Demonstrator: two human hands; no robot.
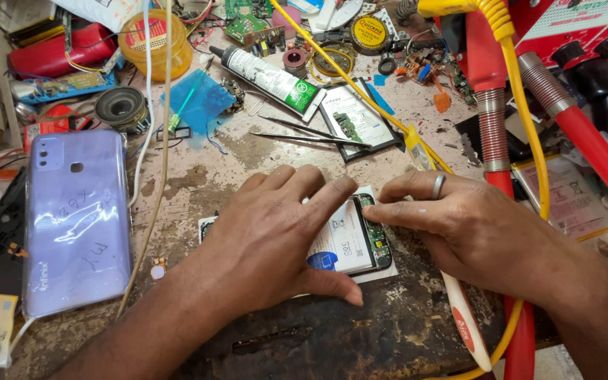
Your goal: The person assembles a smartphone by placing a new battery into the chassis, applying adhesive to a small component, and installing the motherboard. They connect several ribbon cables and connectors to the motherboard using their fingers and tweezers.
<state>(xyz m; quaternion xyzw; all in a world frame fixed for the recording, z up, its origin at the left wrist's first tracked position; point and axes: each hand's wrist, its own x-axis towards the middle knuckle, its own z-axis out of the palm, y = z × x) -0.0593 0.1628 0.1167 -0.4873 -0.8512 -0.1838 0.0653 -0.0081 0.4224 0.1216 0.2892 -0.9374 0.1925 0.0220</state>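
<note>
While the opened phone [360,243] is lying lengthwise along the workbench's [360,338] near edge, the left hand [276,243] is pressing flat on it, fingers spread, and the right hand's [473,229] fingertips [371,209] are touching its right end, gripping nothing.

Bright, even light falls from above, and the hands cast only soft, short shadows on the tabletop [198,176]. Mild glare sits on the lilac phone back [75,225] at nine o'clock. Focus is sharp centrally; edges bend slightly.

Head view, steeply down, close.

Bare forearms without sleeves; a silver ring [438,186] on the right hand [469,229]
</note>
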